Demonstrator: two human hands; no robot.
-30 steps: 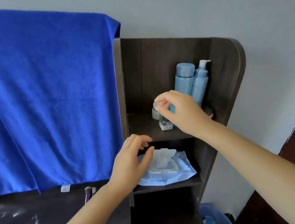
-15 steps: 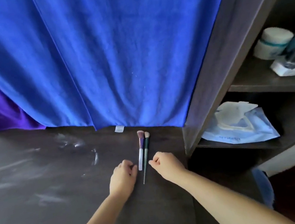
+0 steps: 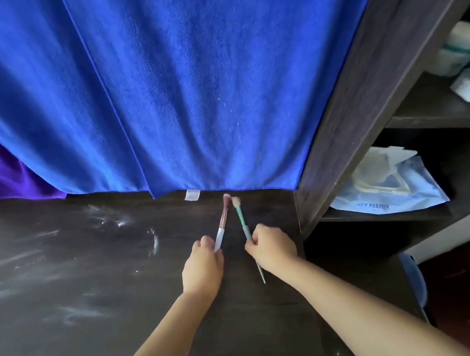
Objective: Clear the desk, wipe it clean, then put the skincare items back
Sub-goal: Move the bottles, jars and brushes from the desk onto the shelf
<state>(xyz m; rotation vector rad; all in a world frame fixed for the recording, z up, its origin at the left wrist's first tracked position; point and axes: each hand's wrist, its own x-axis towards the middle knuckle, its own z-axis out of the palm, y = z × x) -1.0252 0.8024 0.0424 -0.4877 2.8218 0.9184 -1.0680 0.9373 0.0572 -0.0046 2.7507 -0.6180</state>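
Head view: two makeup brushes held over the dark desk (image 3: pixel 60 277), bristle tips nearly touching near the blue towel (image 3: pixel 183 79) hem. White-handled brush (image 3: pixel 222 228) is pinched in the left hand (image 3: pixel 202 262); green-handled brush (image 3: pixel 243 225) is gripped by the right hand (image 3: pixel 270 246), tail poking out below. Wipes pack (image 3: pixel 387 198) lies on the side shelf (image 3: pixel 384 217); white smears are seen on the desk at left.
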